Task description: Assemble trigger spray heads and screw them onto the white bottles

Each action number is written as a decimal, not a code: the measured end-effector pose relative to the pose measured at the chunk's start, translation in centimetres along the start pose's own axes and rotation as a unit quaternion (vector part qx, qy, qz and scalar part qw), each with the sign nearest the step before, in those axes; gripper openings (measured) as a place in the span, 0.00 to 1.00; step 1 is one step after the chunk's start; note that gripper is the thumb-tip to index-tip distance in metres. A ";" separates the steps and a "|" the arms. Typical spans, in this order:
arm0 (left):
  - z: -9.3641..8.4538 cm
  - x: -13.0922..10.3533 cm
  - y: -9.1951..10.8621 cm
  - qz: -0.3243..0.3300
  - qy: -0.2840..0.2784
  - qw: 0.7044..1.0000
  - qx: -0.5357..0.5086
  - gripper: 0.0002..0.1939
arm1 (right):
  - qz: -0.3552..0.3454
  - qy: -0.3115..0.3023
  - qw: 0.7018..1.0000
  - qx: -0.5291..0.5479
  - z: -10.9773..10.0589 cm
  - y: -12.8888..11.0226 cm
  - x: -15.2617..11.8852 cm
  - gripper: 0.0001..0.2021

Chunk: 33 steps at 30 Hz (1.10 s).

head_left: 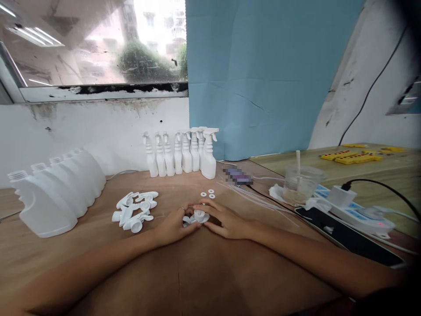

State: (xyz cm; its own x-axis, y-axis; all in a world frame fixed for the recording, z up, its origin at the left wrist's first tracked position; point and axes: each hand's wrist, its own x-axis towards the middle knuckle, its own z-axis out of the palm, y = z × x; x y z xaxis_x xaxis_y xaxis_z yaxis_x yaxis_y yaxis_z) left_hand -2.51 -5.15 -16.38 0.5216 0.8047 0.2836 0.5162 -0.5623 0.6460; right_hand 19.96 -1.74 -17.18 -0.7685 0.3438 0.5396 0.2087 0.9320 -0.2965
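Observation:
Both hands meet over the brown table around a white trigger spray head (199,215). My left hand (174,224) closes on it from the left, a ring on one finger. From the right, the fingers of my right hand (226,220) grip the same part near its round collar end. Fingers cover much of the piece. Just beyond them lie a few small white ring washers (204,194). A loose pile of white trigger spray heads (135,210) rests to the left of my hands.
Several white bottles (49,210) without tops stand in a row at left. Bottles with spray heads (208,153) line up near the wall. On the right are a phone (238,175), thin white tubes (263,198), a plastic cup (301,184), a power strip (365,217) and a black flat device (345,235).

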 end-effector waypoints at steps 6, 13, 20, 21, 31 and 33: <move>-0.1 -0.2 -0.3 -0.005 0.011 1.000 0.016 0.18 | 0.024 0.012 1.000 0.008 0.3 0.5 0.0 0.16; -0.2 -0.4 0.4 -0.044 -0.028 0.992 0.111 0.22 | 0.062 0.007 0.998 0.017 0.5 0.3 0.3 0.12; 0.0 -0.5 0.0 0.000 -0.022 0.990 0.141 0.12 | 0.029 0.024 0.999 0.007 0.6 -0.1 0.2 0.07; 0.1 -0.6 -0.2 0.012 -0.020 0.990 0.141 0.12 | 0.018 0.028 0.999 0.006 0.6 0.0 0.1 0.07; 0.2 -0.7 -0.7 0.060 -0.029 0.983 0.173 0.10 | -0.047 -0.003 0.998 -0.051 0.1 0.3 0.0 0.07; 0.2 -0.6 -0.5 0.042 -0.036 0.982 0.180 0.10 | -0.038 0.012 0.999 -0.027 -0.8 0.4 0.2 0.13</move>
State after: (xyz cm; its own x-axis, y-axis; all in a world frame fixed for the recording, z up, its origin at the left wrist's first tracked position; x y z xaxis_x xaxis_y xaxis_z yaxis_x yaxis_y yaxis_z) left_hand -2.95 -5.38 -16.98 0.6124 0.7447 0.2652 0.6697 -0.6670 0.3265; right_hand 20.36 -1.25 -16.59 -0.7689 0.2737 0.5778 0.1825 0.9601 -0.2120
